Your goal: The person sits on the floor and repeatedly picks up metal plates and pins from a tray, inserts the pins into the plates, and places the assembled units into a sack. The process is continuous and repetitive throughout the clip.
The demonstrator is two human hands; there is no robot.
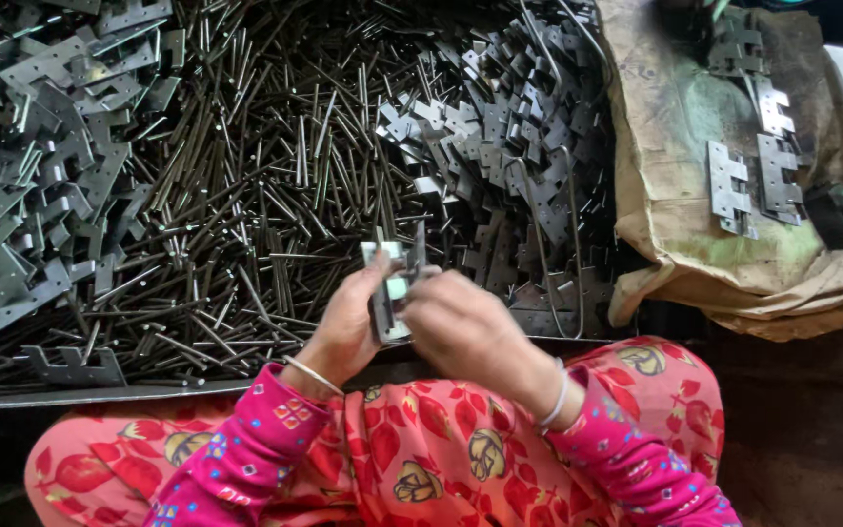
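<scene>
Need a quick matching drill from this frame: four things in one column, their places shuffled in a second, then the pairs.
Things:
1. hinge
2. pins
3. sack
4. bangle

Places:
A. spread across the middle of the tray
B. on the left wrist
C. held between both hands
D. at the right, with hinge plates lying on it

Pairs: 1-C, 2-A, 3-D, 4-B
</scene>
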